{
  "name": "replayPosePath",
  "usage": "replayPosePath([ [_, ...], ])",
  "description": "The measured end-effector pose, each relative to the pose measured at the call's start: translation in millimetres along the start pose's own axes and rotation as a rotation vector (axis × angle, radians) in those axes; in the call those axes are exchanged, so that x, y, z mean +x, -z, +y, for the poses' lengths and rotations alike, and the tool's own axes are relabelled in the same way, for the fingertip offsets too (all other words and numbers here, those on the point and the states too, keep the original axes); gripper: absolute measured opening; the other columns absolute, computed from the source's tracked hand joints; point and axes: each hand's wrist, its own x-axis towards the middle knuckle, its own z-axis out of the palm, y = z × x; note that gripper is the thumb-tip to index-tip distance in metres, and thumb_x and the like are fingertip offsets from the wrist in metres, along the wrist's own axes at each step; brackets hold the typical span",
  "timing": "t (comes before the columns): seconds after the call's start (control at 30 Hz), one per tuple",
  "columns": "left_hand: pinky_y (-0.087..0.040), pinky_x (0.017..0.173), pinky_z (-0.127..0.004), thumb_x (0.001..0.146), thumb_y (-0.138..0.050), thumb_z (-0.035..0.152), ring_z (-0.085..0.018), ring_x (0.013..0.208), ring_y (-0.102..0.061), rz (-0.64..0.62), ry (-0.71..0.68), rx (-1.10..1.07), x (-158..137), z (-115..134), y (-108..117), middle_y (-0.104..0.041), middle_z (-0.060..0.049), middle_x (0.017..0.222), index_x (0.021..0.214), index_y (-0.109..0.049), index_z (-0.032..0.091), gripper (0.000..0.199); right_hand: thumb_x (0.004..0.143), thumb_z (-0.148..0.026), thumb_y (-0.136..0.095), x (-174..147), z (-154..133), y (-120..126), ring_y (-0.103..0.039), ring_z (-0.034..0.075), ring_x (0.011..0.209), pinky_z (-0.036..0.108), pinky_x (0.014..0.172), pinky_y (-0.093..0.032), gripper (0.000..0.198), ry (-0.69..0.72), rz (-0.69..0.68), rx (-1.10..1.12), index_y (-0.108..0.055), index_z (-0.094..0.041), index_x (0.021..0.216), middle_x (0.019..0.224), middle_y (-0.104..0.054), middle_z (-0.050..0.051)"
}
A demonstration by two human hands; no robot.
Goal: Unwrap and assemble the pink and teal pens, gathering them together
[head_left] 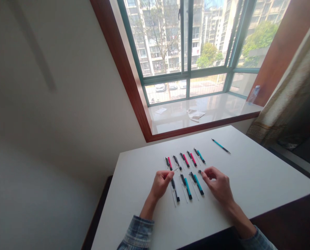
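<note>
Slim plastic pen parts lie in two slanting rows on the smooth white table (248, 180): three pink barrels (186, 160), three loose teal barrels (188, 188), and thin white rods (173, 194) alongside. The left hand (161, 181), nearly closed, pinches a thin stick (177, 169) by the left end of the rows; the right hand (219, 184), fingers loosely curled, pinches a small dark piece (199, 171). Beyond lies one whole teal pen (221, 146); crumpled white cloth or paper (196, 114) rests on the glossy sill (220, 104).
</note>
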Motion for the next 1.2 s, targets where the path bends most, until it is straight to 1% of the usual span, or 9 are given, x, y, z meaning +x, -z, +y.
replayPosePath([
  [0.1, -0.015, 0.053, -0.027, 0.093, -0.05, 0.054, -0.01, 0.057, -0.017, -0.004, -0.003, -0.004, 0.0, 0.7, 0.0, -0.018, 0.005, 0.061, 0.06, -0.022, 0.022, 0.053, 0.092, -0.044, -0.062, 0.5, 2.0, -4.8, -0.062, 0.018, 0.068, 0.03, 0.069, -0.049, 0.025, 0.083, -0.014, -0.109, -0.062, -0.022, 0.079, 0.077, -0.068, 0.001],
  [0.2, -0.015, 0.053, -0.027, 0.093, -0.05, 0.053, -0.01, 0.057, -0.018, -0.01, -0.008, -0.007, -0.1, 1.4, 0.0, -0.018, 0.005, 0.061, 0.06, -0.023, 0.022, 0.052, 0.092, -0.041, -0.063, 0.9, 3.6, -8.6, -0.06, 0.017, 0.066, 0.029, 0.069, -0.047, 0.024, 0.12, -0.04, -0.173, -0.061, -0.022, 0.077, 0.083, -0.067, 0.001],
  [0.33, -0.016, 0.053, -0.027, 0.094, -0.05, 0.053, -0.01, 0.057, -0.019, -0.018, -0.008, -0.004, -0.2, 3.0, -0.2, -0.019, 0.005, 0.061, 0.06, -0.023, 0.022, 0.053, 0.092, -0.037, -0.064, 1.4, 4.3, -11.0, -0.06, 0.015, 0.066, 0.029, 0.069, -0.046, 0.02, 0.117, -0.059, -0.223, -0.06, -0.022, 0.079, 0.09, -0.066, 0.001],
  [0.5, -0.016, 0.052, -0.027, 0.094, -0.051, 0.053, -0.01, 0.056, -0.018, -0.033, -0.021, -0.007, 0.0, 4.3, -0.8, -0.02, 0.005, 0.06, 0.059, -0.024, 0.022, 0.054, 0.091, -0.034, -0.064, 2.3, 5.3, -11.8, -0.064, 0.019, 0.078, 0.029, 0.072, -0.047, 0.018, 0.13, -0.052, -0.265, -0.06, -0.022, 0.078, 0.09, -0.066, 0.003],
  [0.6, -0.016, 0.052, -0.026, 0.094, -0.051, 0.053, -0.009, 0.056, -0.018, -0.041, -0.018, -0.009, -0.1, 4.0, -1.0, -0.02, 0.005, 0.06, 0.059, -0.024, 0.022, 0.054, 0.09, -0.033, -0.063, 2.9, 7.3, -12.4, -0.065, 0.021, 0.081, 0.03, 0.073, -0.047, 0.014, 0.124, -0.05, -0.273, -0.06, -0.022, 0.082, 0.092, -0.066, 0.004],
  [0.93, -0.016, 0.053, -0.027, 0.094, -0.051, 0.055, -0.01, 0.057, -0.018, -0.035, -0.014, 0.006, 0.0, 2.6, -2.2, -0.019, 0.005, 0.061, 0.06, -0.023, 0.022, 0.055, 0.09, -0.027, -0.058, 4.6, 8.6, -15.2, -0.065, 0.022, 0.083, 0.032, 0.076, -0.049, 0.006, 0.12, -0.063, -0.262, -0.061, -0.022, 0.089, 0.096, -0.067, 0.005],
  [1.07, -0.016, 0.053, -0.026, 0.094, -0.051, 0.054, -0.01, 0.056, -0.019, -0.045, -0.019, 0.006, 0.3, 2.1, -2.5, -0.02, 0.005, 0.061, 0.06, -0.024, 0.022, 0.054, 0.089, -0.025, -0.056, 7.0, 4.8, -17.6, -0.064, 0.021, 0.079, 0.032, 0.071, -0.047, 0.014, 0.105, -0.041, -0.289, -0.063, -0.023, 0.102, 0.103, -0.067, 0.006],
  [1.2, -0.016, 0.053, -0.026, 0.094, -0.051, 0.055, -0.01, 0.057, -0.018, -0.048, -0.018, 0.007, 0.0, 2.5, -2.4, -0.02, 0.005, 0.061, 0.06, -0.024, 0.022, 0.055, 0.088, -0.026, -0.055, 7.8, 4.4, -18.2, -0.064, 0.02, 0.077, 0.031, 0.07, -0.047, 0.018, 0.113, -0.023, -0.303, -0.064, -0.023, 0.104, 0.103, -0.067, 0.006],
])
